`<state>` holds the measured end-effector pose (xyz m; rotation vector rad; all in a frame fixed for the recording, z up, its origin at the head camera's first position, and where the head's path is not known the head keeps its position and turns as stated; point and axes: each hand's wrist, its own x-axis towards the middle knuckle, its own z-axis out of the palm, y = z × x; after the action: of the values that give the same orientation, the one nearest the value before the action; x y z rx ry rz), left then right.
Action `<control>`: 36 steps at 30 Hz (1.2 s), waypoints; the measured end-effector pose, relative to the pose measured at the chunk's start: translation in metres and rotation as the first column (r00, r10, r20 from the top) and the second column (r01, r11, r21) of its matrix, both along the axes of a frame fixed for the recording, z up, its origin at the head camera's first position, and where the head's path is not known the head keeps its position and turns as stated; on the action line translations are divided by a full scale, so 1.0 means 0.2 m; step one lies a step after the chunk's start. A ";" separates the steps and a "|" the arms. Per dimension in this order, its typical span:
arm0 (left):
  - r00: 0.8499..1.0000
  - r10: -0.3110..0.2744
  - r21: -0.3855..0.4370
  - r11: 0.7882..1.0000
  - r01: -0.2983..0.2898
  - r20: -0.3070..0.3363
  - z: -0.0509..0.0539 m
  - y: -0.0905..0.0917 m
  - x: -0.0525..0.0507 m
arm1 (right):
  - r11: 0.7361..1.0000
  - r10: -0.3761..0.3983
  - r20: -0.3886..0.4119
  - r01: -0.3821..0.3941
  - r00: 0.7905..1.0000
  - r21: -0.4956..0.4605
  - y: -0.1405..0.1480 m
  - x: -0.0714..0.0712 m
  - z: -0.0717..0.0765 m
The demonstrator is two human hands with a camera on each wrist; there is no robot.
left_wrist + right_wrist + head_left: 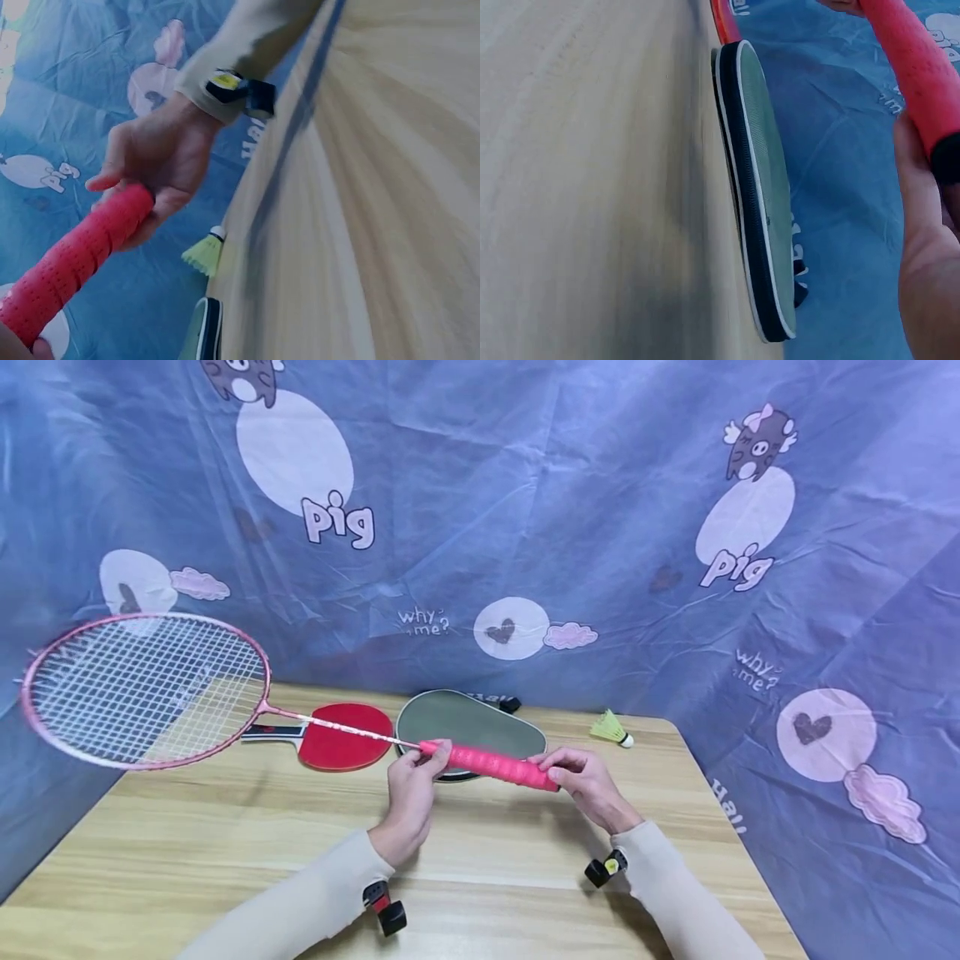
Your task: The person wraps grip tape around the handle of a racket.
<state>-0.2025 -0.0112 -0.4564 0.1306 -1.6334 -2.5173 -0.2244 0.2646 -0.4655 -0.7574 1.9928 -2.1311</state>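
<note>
A badminton racket (491, 765) with a pink wrapped grip is held up above the table, its strung head to the left. My left hand (411, 797) grips the handle near the shaft, thumb along the top. At the butt end, my right hand (588, 787) holds the handle between thumb and fingers. In the left wrist view, the right hand (161, 161) curves around the dark end cap. From the right wrist view, the pink handle (915, 67) slants past the right hand (922, 217), whose fingers are partly hidden behind it.
Behind the racket on the wooden table (495, 893) lie a red table tennis bat (345, 747), a green zipped case (465, 722) and a yellow shuttlecock (611, 728) at the back right. A blue printed cloth (465, 510) hangs around the table's back and sides.
</note>
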 end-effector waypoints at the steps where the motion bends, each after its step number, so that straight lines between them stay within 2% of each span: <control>1: 1.000 -0.015 -0.025 1.000 0.015 0.004 0.00 -0.01 0.01 | 0.999 0.030 0.002 -0.030 1.000 0.034 0.00 0.00 0.00; 3: 0.999 -0.045 -0.094 0.995 0.046 0.009 -0.01 -0.04 0.03 | 0.983 0.077 -0.006 -0.075 0.997 0.165 -0.01 0.02 0.01; 4: 0.998 -0.055 -0.130 0.990 0.056 0.008 -0.02 -0.05 0.05 | 0.964 0.105 -0.013 -0.099 0.994 0.247 -0.01 0.03 0.02; 7: 0.999 -0.049 -0.219 0.975 0.048 0.000 -0.05 -0.08 0.09 | 0.874 0.248 -0.017 -0.216 0.969 0.436 -0.05 0.05 0.04; 9: 0.998 -0.052 -0.229 0.972 0.046 -0.019 -0.06 -0.10 0.12 | 0.811 0.337 0.000 -0.290 0.942 0.508 -0.08 0.07 0.04; 12: 0.997 -0.054 -0.244 0.969 0.038 -0.060 -0.08 -0.13 0.16 | 0.741 0.424 0.043 -0.373 0.905 0.559 -0.15 0.11 0.03; 15: 0.989 -0.080 -0.295 0.955 0.039 -0.126 -0.10 -0.15 0.20 | 0.684 0.459 0.063 -0.398 0.886 0.611 -0.23 0.16 0.00; 20: 0.956 -0.168 -0.412 0.910 0.056 -0.242 -0.11 -0.20 0.26 | 0.608 0.517 0.086 -0.436 0.851 0.664 -0.38 0.24 -0.04; 23: 0.933 -0.248 -0.486 0.869 0.095 -0.261 -0.11 -0.23 0.30 | 0.567 0.555 0.088 -0.454 0.827 0.688 -0.45 0.30 -0.07; 25: 0.914 -0.315 -0.519 0.842 0.145 -0.255 -0.10 -0.24 0.32 | 0.549 0.563 0.082 -0.447 0.822 0.707 -0.49 0.34 -0.09; 27: 0.893 -0.375 -0.547 0.815 0.191 -0.247 -0.09 -0.25 0.34 | 0.544 0.566 0.077 -0.442 0.821 0.713 -0.52 0.38 -0.10; 29: 0.867 -0.436 -0.563 0.791 0.240 -0.243 -0.08 -0.27 0.36 | 0.552 0.574 0.088 -0.464 0.814 0.692 -0.55 0.42 -0.12; 31: 0.835 -0.489 -0.601 0.755 0.262 -0.251 -0.07 -0.28 0.37 | 0.564 0.594 0.130 -0.526 0.794 0.637 -0.57 0.45 -0.13; 34: 0.774 -0.574 -0.670 0.688 0.279 -0.268 -0.06 -0.29 0.38 | 0.590 0.625 0.166 -0.601 0.763 0.539 -0.58 0.46 -0.12; 35: 0.756 -0.597 -0.690 0.667 0.281 -0.270 -0.06 -0.29 0.39 | 0.610 0.622 0.162 -0.604 0.766 0.513 -0.58 0.45 -0.10; 36: 0.741 -0.616 -0.710 0.646 0.280 -0.268 -0.05 -0.29 0.39 | 0.646 0.598 0.171 -0.597 0.783 0.476 -0.57 0.43 -0.08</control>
<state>-0.1253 -0.0683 -0.4671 -1.0551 -2.3462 -1.8165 -0.1380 0.1510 -0.4817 -1.1076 1.8110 -1.1529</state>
